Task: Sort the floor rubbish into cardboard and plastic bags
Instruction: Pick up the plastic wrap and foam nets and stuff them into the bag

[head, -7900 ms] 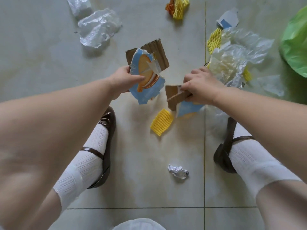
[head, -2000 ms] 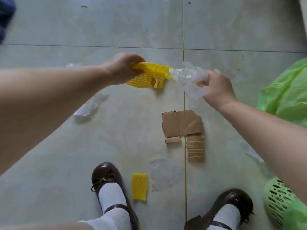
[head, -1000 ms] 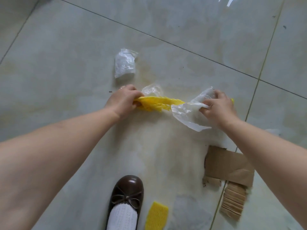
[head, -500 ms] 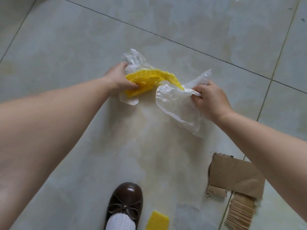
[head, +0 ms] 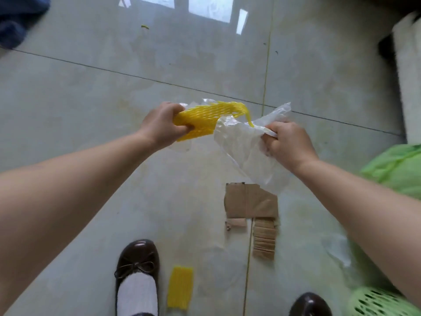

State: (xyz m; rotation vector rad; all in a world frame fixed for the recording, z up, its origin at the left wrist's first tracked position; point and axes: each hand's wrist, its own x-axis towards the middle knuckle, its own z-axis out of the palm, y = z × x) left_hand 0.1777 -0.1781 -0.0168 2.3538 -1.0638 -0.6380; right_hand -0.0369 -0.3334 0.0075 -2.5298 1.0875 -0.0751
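My left hand [head: 162,125] grips a bunch of yellow foam netting [head: 205,119] together with a bit of clear film, held above the floor. My right hand [head: 287,142] is closed on a clear plastic sheet [head: 246,153] that hangs down beside the netting. On the tiles below lie a brown cardboard piece [head: 250,201], a ribbed cardboard strip [head: 264,239] and a small cardboard scrap [head: 235,223]. A small yellow foam net piece [head: 180,287] lies near my left shoe. A green plastic bag [head: 398,169] sits at the right edge.
A green perforated basket [head: 373,303] stands at the bottom right, with clear film [head: 337,249] on the floor near it. My brown shoes [head: 136,258] stand at the bottom. Blue cloth [head: 18,19] lies top left; a white furniture edge [head: 407,76] is at the right.
Both hands have lifted off the floor with the netting and plastic. The view has swung right, bringing the green bag and basket back into sight.
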